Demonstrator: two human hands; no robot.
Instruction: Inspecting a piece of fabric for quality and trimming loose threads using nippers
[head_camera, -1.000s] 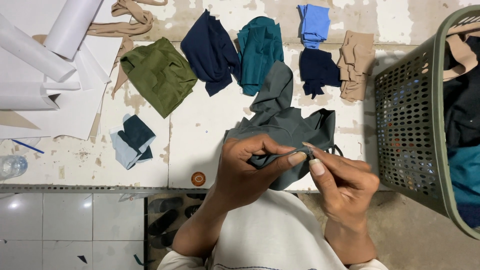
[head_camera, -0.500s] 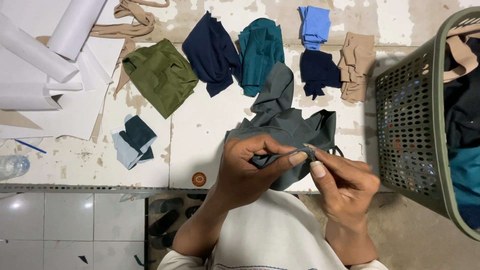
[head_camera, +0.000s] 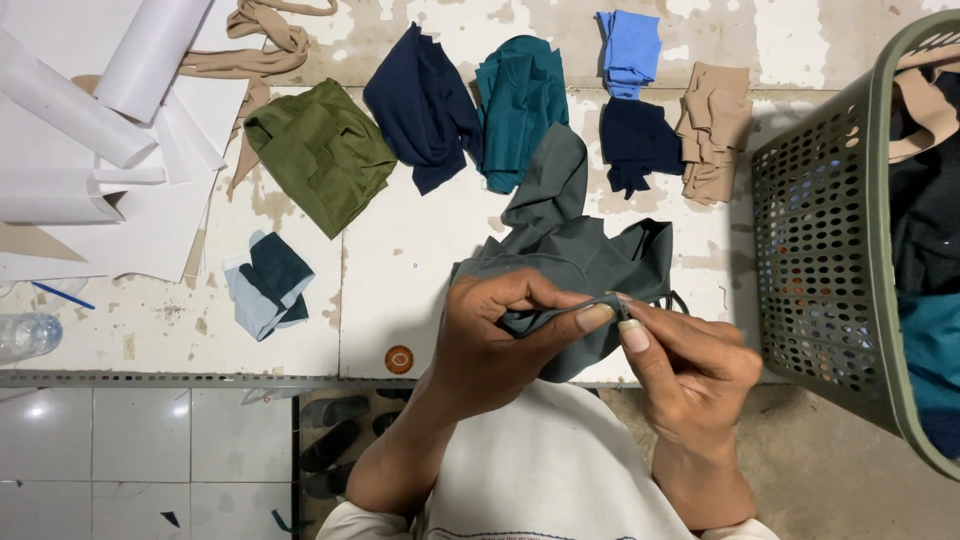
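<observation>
My left hand (head_camera: 500, 340) and right hand (head_camera: 690, 365) meet at the near edge of the table (head_camera: 400, 270), fingertips pinched together on one small fold of the grey cloth (head_camera: 570, 250). Both are closed to a fine pinch: the left thumb and forefinger clamp the fold from one side, the right thumb and forefinger from the other, the remaining fingers curled in loosely. Against a second ago almost nothing has shifted; the pinch sits in the same spot and the cloth lies as it did, so I judge I am working at one point on the hem rather than moving the piece.

The rest of the grey cloth spreads away from my fingers, bunched on the table just beyond them, one tail reaching up toward the teal cloth (head_camera: 520, 110). Farther out lie an olive cloth (head_camera: 325, 150), a navy cloth (head_camera: 420, 105), a light blue folded piece (head_camera: 630, 45) and tan pieces (head_camera: 715, 130). To my right stands a green perforated basket (head_camera: 820, 260); to the left, white paper rolls (head_camera: 110, 90).
</observation>
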